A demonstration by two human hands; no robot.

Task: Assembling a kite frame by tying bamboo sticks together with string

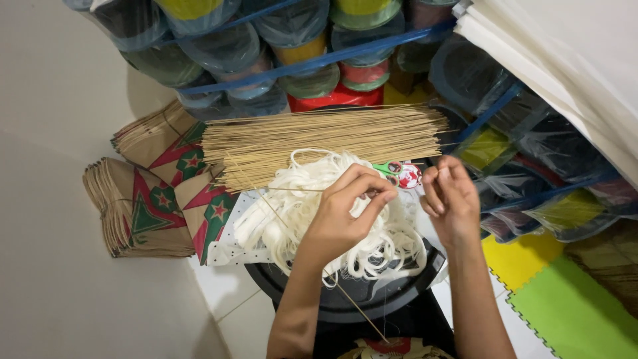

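Note:
My left hand (pixel 349 209) pinches a thin bamboo stick (pixel 292 189) with a white strand at its fingertips, above a heap of white string loops (pixel 302 199). My right hand (pixel 452 199) is closed beside it, fingertips pinched on what looks like the same fine strand; the strand itself is barely visible. The heap lies on a round black tray (pixel 345 296). A second thin stick (pixel 362 309) slants down across the tray toward me. Small scissors with green handles (pixel 399 171) lie just beyond my hands.
A thick bundle of bamboo sticks (pixel 325 136) lies behind the heap. Stacks of brown paper with red and green star prints (pixel 149 203) sit at the left. Plastic-wrapped spools on blue rails (pixel 319 60) fill the back. Coloured foam mats (pixel 571 312) lie at the right.

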